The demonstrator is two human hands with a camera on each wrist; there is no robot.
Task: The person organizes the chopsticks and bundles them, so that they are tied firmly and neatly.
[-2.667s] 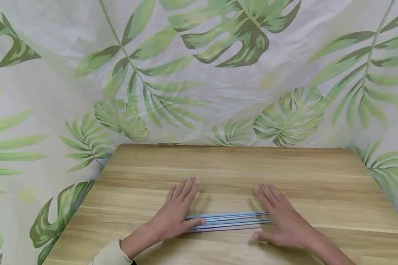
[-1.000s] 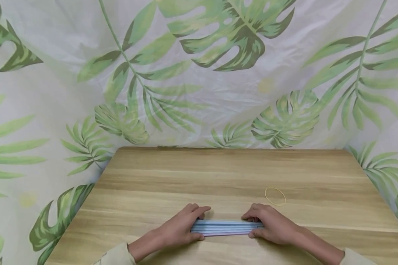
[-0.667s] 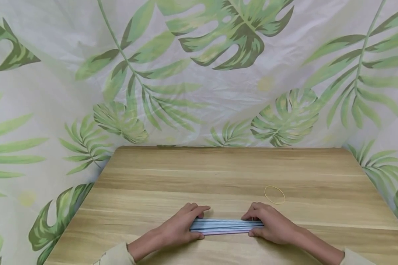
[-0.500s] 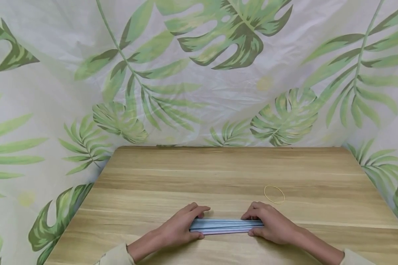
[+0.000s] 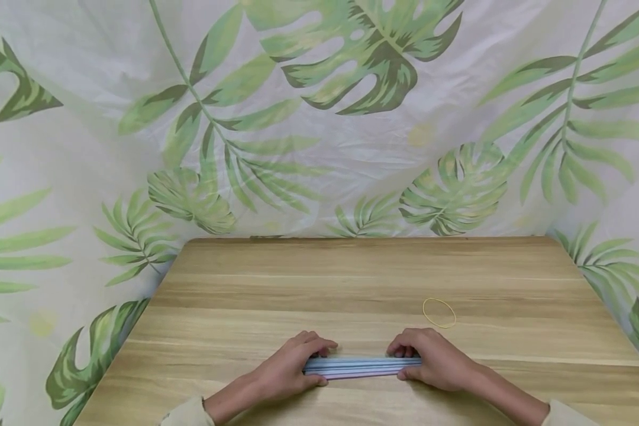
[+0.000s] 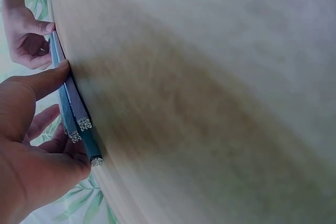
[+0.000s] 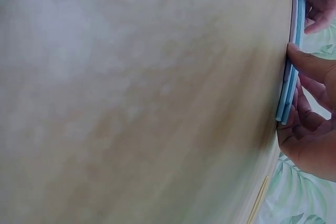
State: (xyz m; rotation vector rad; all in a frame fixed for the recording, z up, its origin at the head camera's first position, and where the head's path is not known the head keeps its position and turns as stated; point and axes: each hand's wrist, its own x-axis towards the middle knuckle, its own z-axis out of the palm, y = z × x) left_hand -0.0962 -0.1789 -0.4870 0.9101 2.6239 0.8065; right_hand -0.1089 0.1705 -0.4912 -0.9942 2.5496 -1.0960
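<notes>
Currently, reading from the left: left hand (image 5: 283,374) sits at the left end of the pencil bundle (image 5: 361,366), fingers curled over the far side and thumb pressed against the near side, so it grips that end. Left wrist view confirms this: thumb along the pencil bundle (image 6: 73,109), cut ends with pale cores poking out past the left hand (image 6: 32,167). At least 3 ends are countable there; the total count cannot be told.

Bundle lies flat on the wooden table (image 5: 351,278), near the front edge, long axis running left-right across the person, roughly parallel to that edge. Colours: pale blue, with 1 lilac pencil nearest the person.

Right hand (image 5: 434,367) mirrors the left at the opposite end, fingers wrapped over the top and thumb below, clasping the pencil bundle (image 7: 290,72); right hand (image 7: 311,124) shows the same in the right wrist view.

Key relation: yellow rubber band (image 5: 439,312) lies loose on the table, beyond the bundle's right end and just behind the right hand, apart from it. Right hand is clearly the nearer of the 2 hands; the left is well apart from it.

Backdrop: leaf-print cloth (image 5: 319,118).
</notes>
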